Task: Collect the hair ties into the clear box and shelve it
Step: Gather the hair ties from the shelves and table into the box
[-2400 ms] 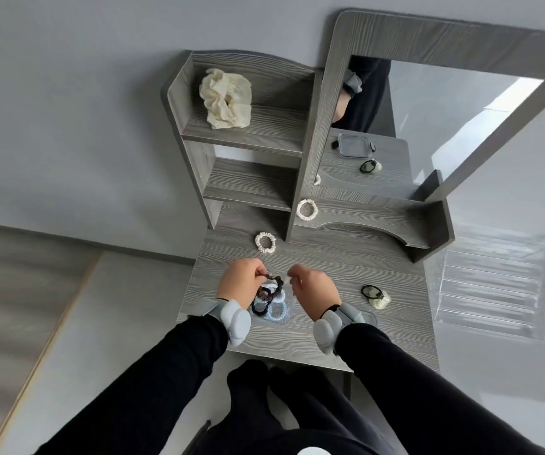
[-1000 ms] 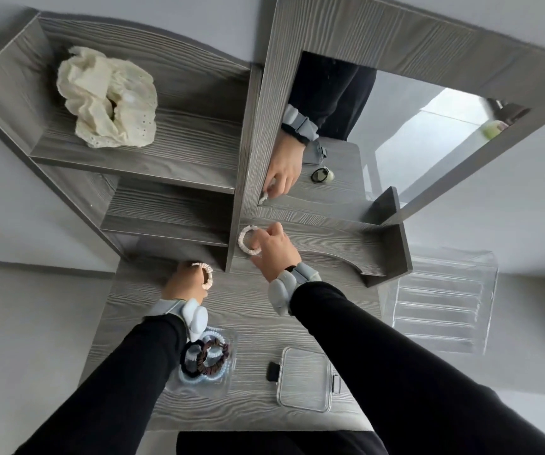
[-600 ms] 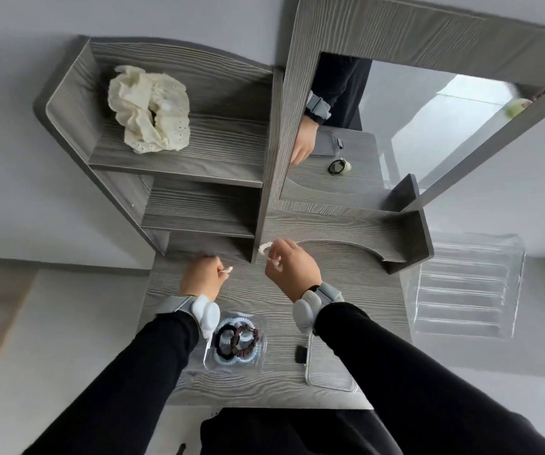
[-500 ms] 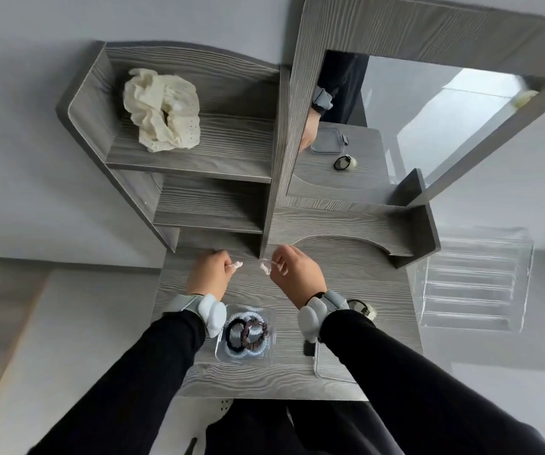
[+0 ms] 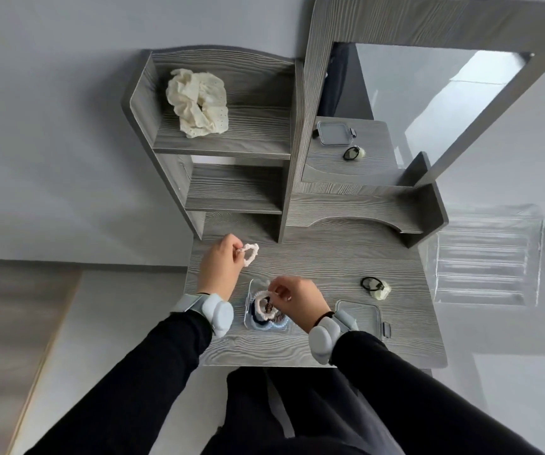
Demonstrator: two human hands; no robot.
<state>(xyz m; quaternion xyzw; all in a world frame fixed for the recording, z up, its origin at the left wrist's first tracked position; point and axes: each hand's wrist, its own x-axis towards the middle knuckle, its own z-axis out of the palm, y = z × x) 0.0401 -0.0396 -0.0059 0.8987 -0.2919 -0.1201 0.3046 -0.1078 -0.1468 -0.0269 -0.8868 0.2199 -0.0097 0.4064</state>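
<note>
Compared with half a second ago: both hands drawn back from the foot of the shelf unit [image 5: 228,149] toward the front of the desk [image 5: 346,267], right hand lowered from mid-air onto the clear box [image 5: 251,302]; black tie, then half hidden behind the right wrist, now in full view.

Left to right. Cream scrunchie [image 5: 199,101] lying on the top shelf, far-left corner. Left hand [image 5: 222,266] raised over the desk's left edge, thumb and forefinger pinched on a pale ruffled hair tie [image 5: 249,254], loop hanging just right of the fingertips, clear of the wood. Clear box near the front edge, between the two wrists, holding dark, brown and pale blue ties. Right hand [image 5: 297,302] directly above it, fingers closed on a white hair tie [image 5: 263,302] that touches the pile inside. Clear lid [image 5: 361,315] flat beside the right wrist. Black hair tie with cream knot [image 5: 376,286] loose toward the right edge, well apart from both hands.
</note>
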